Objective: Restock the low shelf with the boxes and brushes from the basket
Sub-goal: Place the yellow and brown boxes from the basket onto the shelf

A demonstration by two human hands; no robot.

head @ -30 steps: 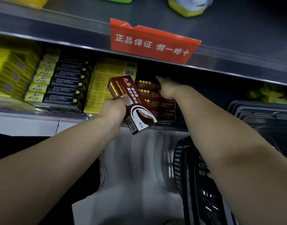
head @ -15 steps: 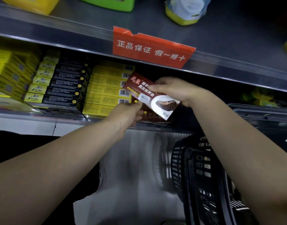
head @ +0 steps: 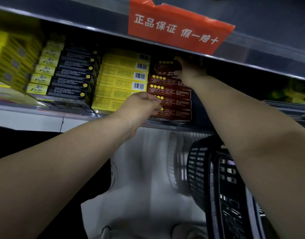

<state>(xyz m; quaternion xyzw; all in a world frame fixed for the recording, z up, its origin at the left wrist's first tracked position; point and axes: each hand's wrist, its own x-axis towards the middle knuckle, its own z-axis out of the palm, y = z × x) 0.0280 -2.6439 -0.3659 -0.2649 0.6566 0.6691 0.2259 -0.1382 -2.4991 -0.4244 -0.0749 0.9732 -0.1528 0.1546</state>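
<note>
While left grip [head: 141,104] hangs slack, right grip [head: 189,73] clamps brown box [head: 165,66] atop stack [head: 170,92]

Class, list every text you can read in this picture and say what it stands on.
"正品保证 假一赔十": on the red sign above the boxes.
Yellow boxes, black boxes, brown boxes: print and barcode numbers too blurred to read.
</note>
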